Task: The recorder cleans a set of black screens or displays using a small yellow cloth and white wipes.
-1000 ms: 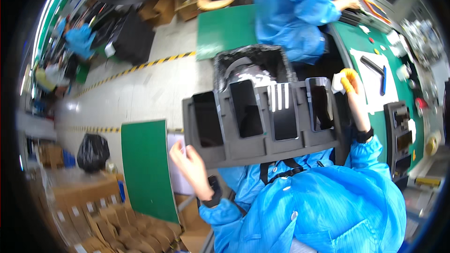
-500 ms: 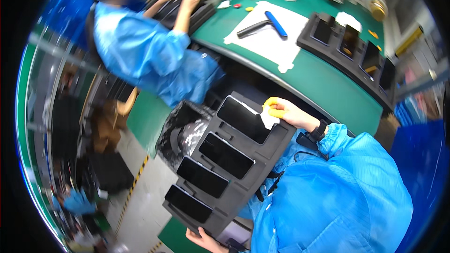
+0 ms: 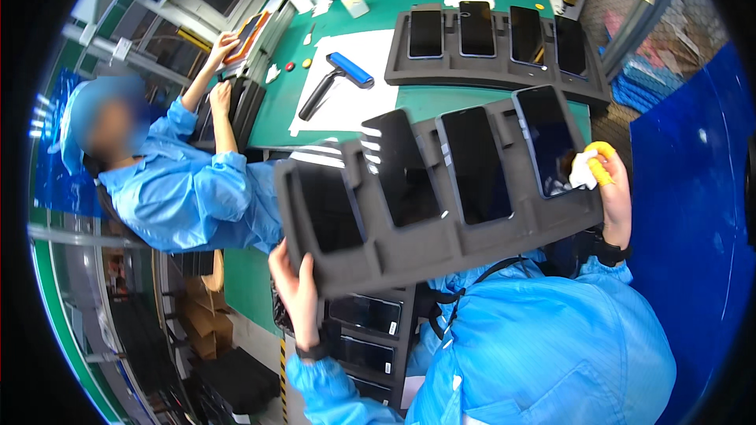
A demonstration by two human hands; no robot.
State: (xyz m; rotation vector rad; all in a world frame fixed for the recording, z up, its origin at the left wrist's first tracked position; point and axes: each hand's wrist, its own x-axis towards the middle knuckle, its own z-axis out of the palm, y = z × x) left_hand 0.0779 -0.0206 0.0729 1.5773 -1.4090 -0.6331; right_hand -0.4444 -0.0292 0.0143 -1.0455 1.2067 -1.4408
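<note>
A dark grey foam tray (image 3: pixel 409 264) with several smartphones in its slots hangs tilted in front of me, its right end higher. My left hand (image 3: pixel 295 287) grips the tray's left corner, thumb on top, beside the leftmost phone (image 3: pixel 327 205). At the right end, my right hand (image 3: pixel 614 177) wears yellow finger cots. It pinches a crumpled white wipe (image 3: pixel 583 171) beside the rightmost phone (image 3: pixel 545 142) and supports that end of the tray. The phones' screens are dark, with light reflections on the left ones. The fingers under the tray are hidden.
A similar phone tray (image 3: pixel 492 71) stands on the green bench (image 3: pixel 449 110). A blue roller (image 3: pixel 350 69) lies on white paper (image 3: pixel 374 51) at the bench's left. More phones (image 3: pixel 366 313) sit in a tray below mine. A co-worker (image 3: pixel 197 181) in blue works at left.
The held tray has swung from a steep slant to nearly level and risen toward the bench. My left hand has come up with its end. The view has turned too.
</note>
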